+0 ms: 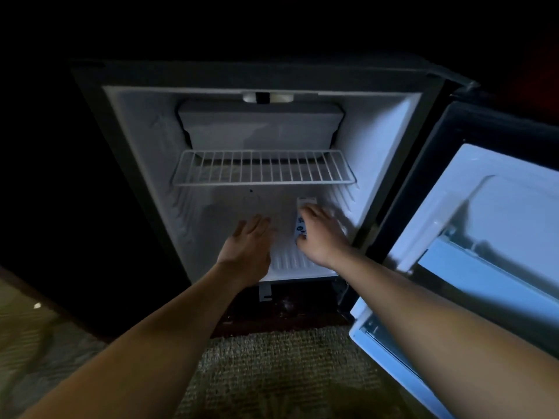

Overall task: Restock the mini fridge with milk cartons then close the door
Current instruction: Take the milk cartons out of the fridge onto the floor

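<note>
From my head camera, the mini fridge [139, 140] stands in front of me with its door [499, 213] swung wide to the right. My right hand [320, 234] reaches into the lower compartment, fingers and thumb curled round a milk carton [301, 225]. The carton is upright, below the wire shelf [263, 169] and towards the right side of the fridge floor. Whether its base already rests on that floor I cannot tell, since my hand covers the lower part. My left hand [249, 240] is spread flat with the fingers straight, holding nothing, just left of the carton and apart from it, over the near part of the fridge floor.

This is the only carton I can see. The wire shelf carries nothing, and the freezer box [260, 125] above it is shut. I judge the restocking barely started: this carton must be let go, any others brought in, and the door is not yet closed. No further cartons show on the rug [272, 364] near me.
</note>
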